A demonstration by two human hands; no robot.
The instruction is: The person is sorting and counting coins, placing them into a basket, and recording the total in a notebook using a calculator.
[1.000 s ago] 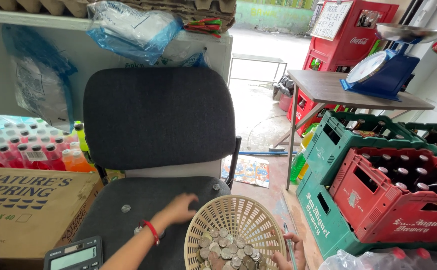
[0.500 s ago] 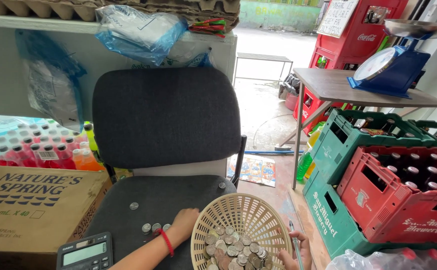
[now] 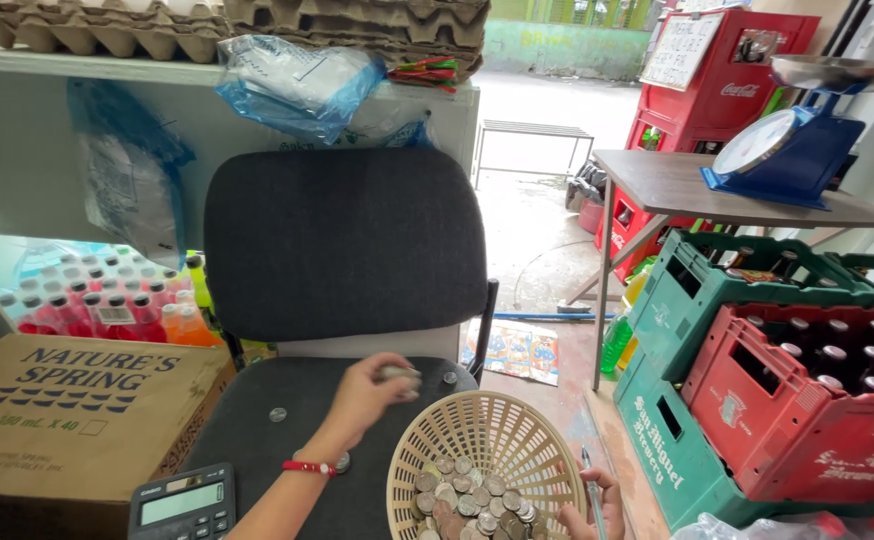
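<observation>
A beige woven plastic basket (image 3: 497, 432) with several coins (image 3: 472, 498) in it sits at the front of a dark office chair seat (image 3: 257, 428). My left hand (image 3: 372, 390), with a red band at the wrist, is raised over the seat beside the basket's rim, its fingers closed on a small stack of coins (image 3: 398, 374). My right hand (image 3: 594, 507) grips the basket's right edge and also has a thin pen-like stick (image 3: 590, 480) in it. Loose coins (image 3: 278, 414) lie on the seat.
A calculator (image 3: 182, 503) lies at the seat's front left, beside a cardboard box (image 3: 67, 415). Green and red bottle crates (image 3: 787, 400) stand to the right, under a table (image 3: 677, 185) bearing a blue scale (image 3: 792, 150). Bottled drinks (image 3: 107, 305) stand behind the box.
My left hand has lifted from the seat with coins pinched in its fingers and moved toward the basket rim. The camera has shifted closer and slightly right.
</observation>
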